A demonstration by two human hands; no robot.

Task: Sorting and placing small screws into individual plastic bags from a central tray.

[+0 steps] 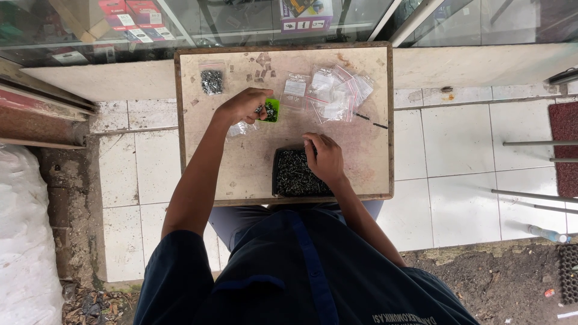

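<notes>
Near edge of the small worn wooden table [241,174]: a black rectangular tray heaped with small dark metal screws [292,174], sitting just right of the edge's middle. The right hand [325,157] rests on the tray's far right corner, fingers [312,142] curled down into the screws; they appear pinched together on a few, though the tips are partly buried and I cannot tell for sure.

Mid-table, left of centre: the left hand [244,105] holds a small bright green plastic cup [271,110], fingers wrapped around its left side and clamped on it. The cup already carries some dark screws. A crumpled clear plastic bag [242,128] lies just below that hand.

Far half: a loose pile of small clear zip bags with white labels [331,93] toward the far right corner; one filled clear bag of dark screws [211,81] near the far left corner, well apart from the pile.

Judgement: best to keep the green cup level and close to the tray, so each pinch travels a short way and nothing spills. Small pinches should count easier than big grabs.
</notes>
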